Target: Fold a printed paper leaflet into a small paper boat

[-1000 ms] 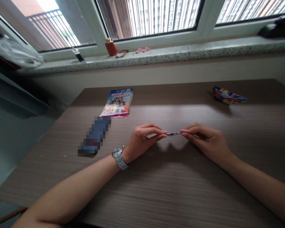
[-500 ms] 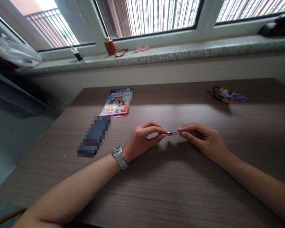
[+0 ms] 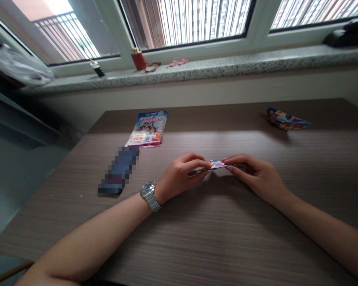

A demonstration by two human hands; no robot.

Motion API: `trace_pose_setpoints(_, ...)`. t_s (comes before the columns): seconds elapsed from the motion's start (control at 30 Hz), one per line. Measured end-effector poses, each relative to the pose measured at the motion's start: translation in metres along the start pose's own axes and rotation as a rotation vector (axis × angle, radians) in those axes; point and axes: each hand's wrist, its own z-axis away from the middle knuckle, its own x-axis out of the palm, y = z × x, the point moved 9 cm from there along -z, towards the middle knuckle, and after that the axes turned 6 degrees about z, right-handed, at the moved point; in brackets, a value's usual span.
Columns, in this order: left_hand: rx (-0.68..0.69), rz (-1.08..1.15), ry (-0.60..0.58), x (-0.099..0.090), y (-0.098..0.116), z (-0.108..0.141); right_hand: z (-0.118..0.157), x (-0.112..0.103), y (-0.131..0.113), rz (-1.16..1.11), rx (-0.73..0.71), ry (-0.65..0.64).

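Observation:
A small piece of colourful printed paper (image 3: 217, 164) is held just above the table between my two hands. My left hand (image 3: 187, 171), with a silver watch (image 3: 150, 196) on its wrist, pinches the paper's left end between thumb and fingers. At the right end, my right hand (image 3: 258, 174) grips the same paper with thumb and fingertips. Part of its printed face shows between the fingertips; the rest is hidden by the fingers.
Left of centre on the table (image 3: 179, 238) lies a stack of leaflets (image 3: 149, 129), with a blurred dark flat object (image 3: 118, 171) near it. A folded printed paper shape (image 3: 288, 120) rests at the back right. The windowsill (image 3: 220, 68) holds a red container (image 3: 138, 59).
The paper between my hands has tilted, so more of its printed face shows than the thin edge seen before. Both hands have stayed nearly in place.

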Motion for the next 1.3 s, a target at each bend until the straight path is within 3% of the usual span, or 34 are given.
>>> trace_pose_setpoints(0.3,-0.024,-0.019,-0.094,0.009,0.001,0.000,0.002,-0.001,-0.003,0.041,-0.026,0.001)
trace_pose_setpoints(0.43,-0.029,-0.070,-0.054,0.006,0.001,0.001,0.003,0.000,-0.003,0.067,-0.056,-0.011)
trace_pose_setpoints(0.67,-0.058,-0.097,0.032,-0.001,0.004,0.002,0.010,-0.002,-0.017,0.227,-0.254,0.090)
trace_pose_setpoints(0.8,-0.022,-0.128,0.014,0.002,0.009,0.002,0.014,0.001,-0.028,0.312,-0.352,0.114)
trace_pose_setpoints(1.0,0.041,-0.140,-0.043,0.011,0.017,0.002,0.012,0.008,-0.018,0.259,-0.271,0.034)
trace_pose_setpoints(1.3,-0.111,0.025,-0.118,0.019,0.011,0.003,0.013,0.007,-0.029,0.259,-0.383,0.040)
